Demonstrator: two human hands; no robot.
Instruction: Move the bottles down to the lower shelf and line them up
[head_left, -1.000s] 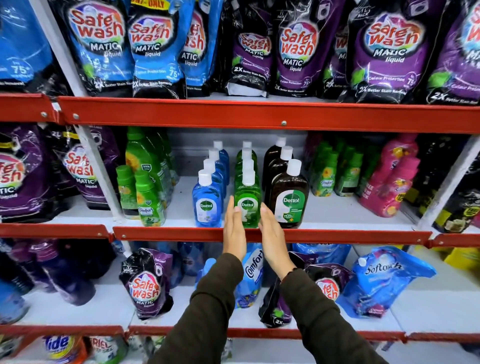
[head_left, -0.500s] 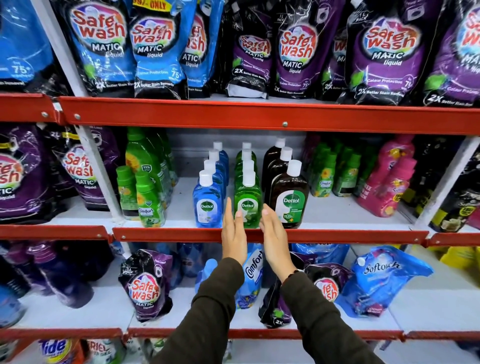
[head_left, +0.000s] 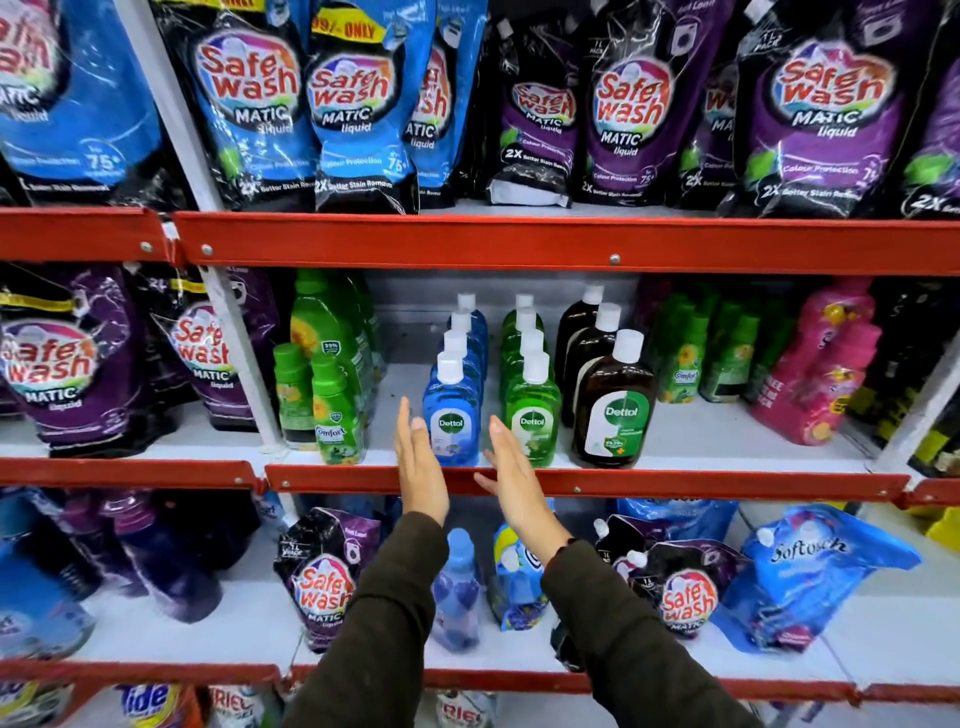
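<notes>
Rear blue Dettol bottles (head_left: 470, 325) show only caps behind the front one; the left hand (head_left: 418, 462) covers part of the front blue bottle's (head_left: 451, 415) base. Detergent packs (head_left: 150, 704) below are cropped by the frame's bottom edge.

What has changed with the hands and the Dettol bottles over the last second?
Both hands slid left along the shelf edge and spread apart. The left hand now sits left of the front blue Dettol bottle; the right hand sits between it and the front green Dettol bottle. Both hands are open and hold nothing. The bottle rows and the brown Dettol bottle have not moved.
</notes>
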